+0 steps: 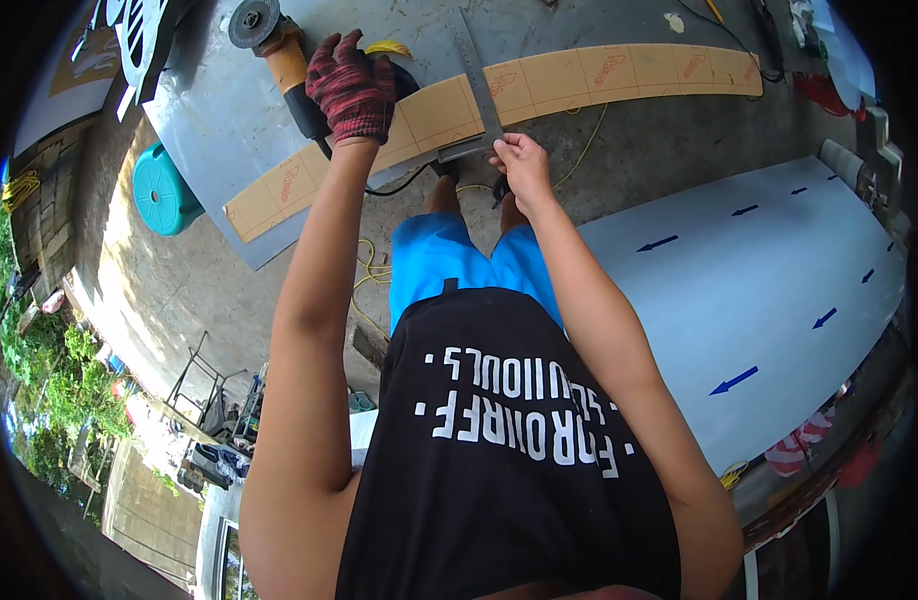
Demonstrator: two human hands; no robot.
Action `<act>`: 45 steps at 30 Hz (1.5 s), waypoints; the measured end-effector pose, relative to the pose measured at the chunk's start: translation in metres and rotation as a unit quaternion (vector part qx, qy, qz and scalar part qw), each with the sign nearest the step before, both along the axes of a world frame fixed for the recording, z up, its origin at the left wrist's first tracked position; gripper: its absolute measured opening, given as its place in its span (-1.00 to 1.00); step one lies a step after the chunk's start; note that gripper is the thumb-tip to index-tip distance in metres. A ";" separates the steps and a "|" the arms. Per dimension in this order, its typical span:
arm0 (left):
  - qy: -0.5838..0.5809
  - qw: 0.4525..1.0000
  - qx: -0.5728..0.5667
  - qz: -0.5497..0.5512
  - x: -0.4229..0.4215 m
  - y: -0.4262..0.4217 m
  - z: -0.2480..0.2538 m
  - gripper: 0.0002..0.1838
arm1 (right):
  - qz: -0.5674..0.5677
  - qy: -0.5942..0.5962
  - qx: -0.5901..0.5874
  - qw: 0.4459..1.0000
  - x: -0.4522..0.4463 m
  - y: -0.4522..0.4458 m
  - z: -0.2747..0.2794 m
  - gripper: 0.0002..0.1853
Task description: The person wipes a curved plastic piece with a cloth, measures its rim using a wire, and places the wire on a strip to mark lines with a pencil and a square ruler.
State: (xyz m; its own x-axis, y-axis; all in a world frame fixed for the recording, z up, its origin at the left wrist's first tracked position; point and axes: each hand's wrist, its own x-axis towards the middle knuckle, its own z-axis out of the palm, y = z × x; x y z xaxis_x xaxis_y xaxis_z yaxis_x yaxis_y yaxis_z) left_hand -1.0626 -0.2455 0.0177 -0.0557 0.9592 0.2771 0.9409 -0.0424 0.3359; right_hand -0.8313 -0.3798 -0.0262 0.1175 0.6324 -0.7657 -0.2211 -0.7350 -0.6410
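Note:
My right hand (524,170), bare, pinches the corner of a metal try square (476,80) between thumb and fingers. The square's long blade lies across a long, curved brown strip (549,88) with red printed marks and drawn lines. My left hand (351,88) wears a red and black glove, its fingers stretched out over the strip, right beside an angle grinder (284,65). Whether the glove touches the grinder I cannot tell. The grinder's orange body lies on the grey metal sheet (199,130), its disc facing up. A yellow and black object (389,48) shows partly behind the glove.
A teal stool (161,190) stands on the floor at left. To the right lies a large pale sheet (699,300) with blue arrows. Yellow cord (374,275) and a black cable (399,185) run near my feet. A white cut-out panel (144,40) is at upper left.

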 end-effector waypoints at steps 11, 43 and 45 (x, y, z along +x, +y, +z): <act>0.058 0.936 -0.236 -0.254 0.059 -0.076 -0.020 0.28 | 0.006 -0.024 0.022 0.999 0.001 0.003 0.000 -0.81; 0.055 0.936 -0.228 -0.262 0.059 -0.065 -0.015 0.04 | 0.058 -0.026 0.058 0.996 0.015 0.001 -0.003 -0.82; 0.043 0.937 -0.222 -0.267 0.057 -0.066 -0.017 0.05 | 0.061 -0.010 0.061 0.996 0.015 -0.001 -0.006 -0.82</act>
